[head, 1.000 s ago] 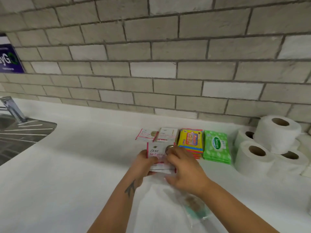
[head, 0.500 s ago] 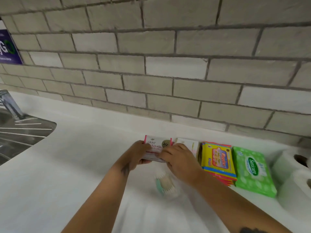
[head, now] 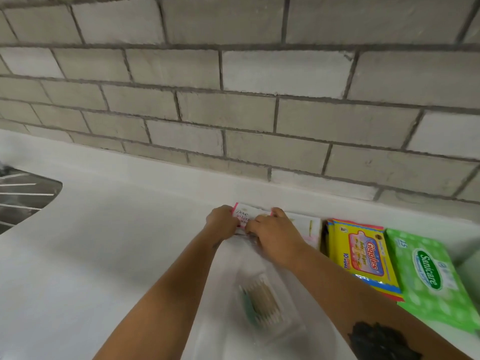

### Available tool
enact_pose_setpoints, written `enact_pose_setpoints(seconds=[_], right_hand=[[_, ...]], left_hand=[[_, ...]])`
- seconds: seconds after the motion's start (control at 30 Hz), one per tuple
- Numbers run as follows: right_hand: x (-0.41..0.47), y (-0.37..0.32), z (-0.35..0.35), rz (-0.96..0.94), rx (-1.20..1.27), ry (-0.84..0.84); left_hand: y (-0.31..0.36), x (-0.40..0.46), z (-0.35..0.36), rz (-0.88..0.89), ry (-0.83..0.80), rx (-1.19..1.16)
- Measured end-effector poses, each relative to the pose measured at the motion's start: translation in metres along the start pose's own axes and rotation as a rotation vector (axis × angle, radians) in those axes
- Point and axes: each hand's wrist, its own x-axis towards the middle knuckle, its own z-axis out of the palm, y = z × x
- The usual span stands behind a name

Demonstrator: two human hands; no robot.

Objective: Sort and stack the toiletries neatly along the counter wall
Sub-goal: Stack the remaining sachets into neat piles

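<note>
The brick wall (head: pixel 233 100) across the upper frame is grey with darker mortar lines. The counter (head: pixel 104 255) is white. At centre, the Dove sachet (head: pixel 245 213) is white with pink edges. At right, the Giggles wipes pack (head: pixel 363 253) is yellow with a red label, and the Sanicare tissue pack (head: pixel 431 276) is green with pale spots.

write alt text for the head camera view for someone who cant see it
Both hands, left and right, hold Dove sachets against the counter wall, beside yellow Giggles wipes and a green Sanicare pack. A clear bag of cotton swabs lies nearer the camera.
</note>
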Motion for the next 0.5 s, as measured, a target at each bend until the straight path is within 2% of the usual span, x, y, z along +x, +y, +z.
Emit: enact_pose_setpoints(seconds=[0.07, 0.17, 0.27, 0.37, 0.5], right_hand=[[0.000, 0.000, 0.002, -0.018, -0.011, -0.026], [-0.005, -0.002, -0.002, 0.008, -0.066, -0.179], [-0.003, -0.001, -0.007, 0.093, -0.038, -0.150], [0.002, 0.001, -0.005, 0.172, -0.095, -0.172], [0.011, -0.003, 0.003, 0.225, -0.210, -0.262]], left_hand=[[-0.003, 0.000, 0.006, -0.035, 0.025, 0.078], [-0.003, -0.007, 0.009, -0.020, 0.099, 0.095], [-0.005, -0.016, 0.012, 0.216, 0.226, 0.191], [-0.010, -0.016, 0.016, 0.368, 0.138, 0.351], [-0.014, -0.016, 0.024, 0.357, 0.034, 0.445]])
